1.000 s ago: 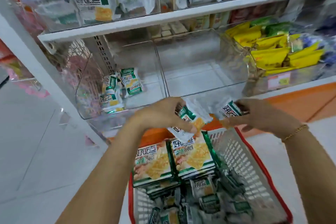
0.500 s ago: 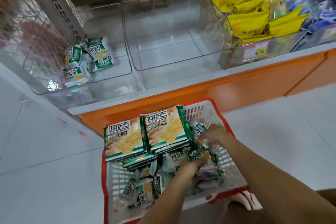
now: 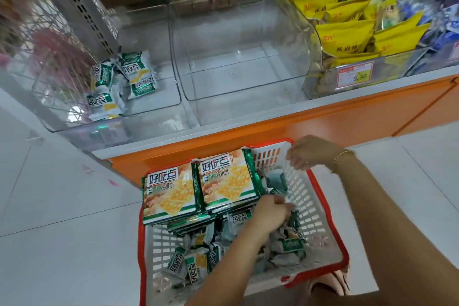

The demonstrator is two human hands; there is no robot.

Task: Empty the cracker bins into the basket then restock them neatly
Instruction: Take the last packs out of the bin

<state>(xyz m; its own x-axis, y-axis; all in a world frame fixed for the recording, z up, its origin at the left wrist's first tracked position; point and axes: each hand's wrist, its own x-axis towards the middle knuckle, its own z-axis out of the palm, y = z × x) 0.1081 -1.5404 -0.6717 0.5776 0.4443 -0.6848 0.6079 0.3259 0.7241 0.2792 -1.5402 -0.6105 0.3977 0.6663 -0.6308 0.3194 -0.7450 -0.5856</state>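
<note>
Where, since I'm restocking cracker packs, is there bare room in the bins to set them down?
The middle bin is bare, between the left bin and the yellow bags. The left bin's floor is free right of its few packs. The basket is crowded.

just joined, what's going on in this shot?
A person is working over a red-rimmed basket on the floor below the shelf. The left hand is down among the loose small cracker packets; whether it grips one is too blurred to tell. The right hand hangs over the basket's far right corner, holding nothing. Two large cracker packs lie stacked in the basket. The left bin holds a few packets; the middle bin holds none.
</note>
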